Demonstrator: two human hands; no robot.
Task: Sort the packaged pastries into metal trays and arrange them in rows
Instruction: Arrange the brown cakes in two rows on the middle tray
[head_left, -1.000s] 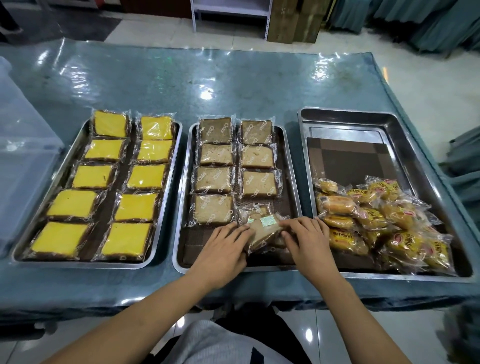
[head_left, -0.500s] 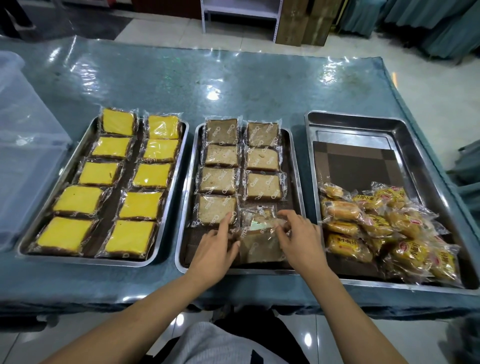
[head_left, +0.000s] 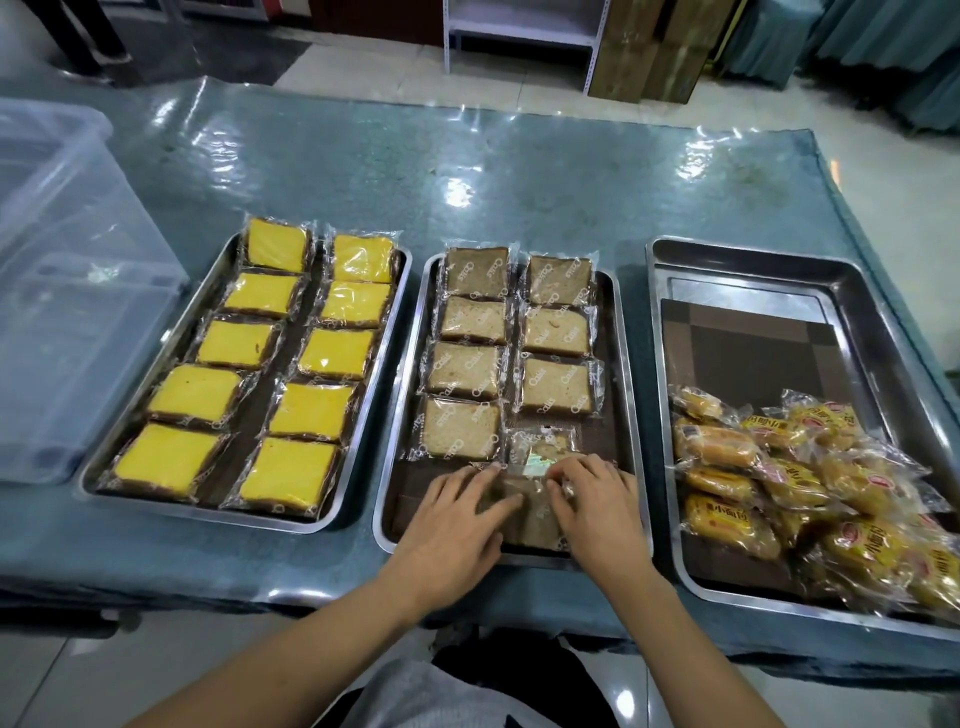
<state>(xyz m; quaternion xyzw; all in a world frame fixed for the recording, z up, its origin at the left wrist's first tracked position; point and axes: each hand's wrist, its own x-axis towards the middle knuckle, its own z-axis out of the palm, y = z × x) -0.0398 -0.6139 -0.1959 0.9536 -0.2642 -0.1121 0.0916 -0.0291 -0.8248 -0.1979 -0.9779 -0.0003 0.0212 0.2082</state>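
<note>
The middle metal tray (head_left: 623, 374) holds brown cake packets (head_left: 556, 332) in two rows. One more packet (head_left: 543, 448), with a shiny label, lies below the right row. At the tray's near end a brown packet (head_left: 530, 514) lies flat between my hands. My left hand (head_left: 457, 519) rests on its left side with fingers straight and thumb on the wrapper. My right hand (head_left: 597, 512) pinches its right far corner with curled fingers. The left tray (head_left: 171, 338) carries yellow cake packets (head_left: 311, 410) in two rows. The right tray (head_left: 852, 291) has a loose heap of small bread packets (head_left: 810, 493).
A clear plastic bin (head_left: 67, 291) stands at the table's left edge, close to the left tray. The far half of the right tray shows a bare brown liner (head_left: 753, 353). A shiny plastic sheet covers the blue table (head_left: 467, 171). A white shelf stands on the floor beyond.
Both hands lowered the brown packet from a tilted hold down flat onto the near end of the middle tray. The left hand's fingers flattened. The camera tipped slightly.
</note>
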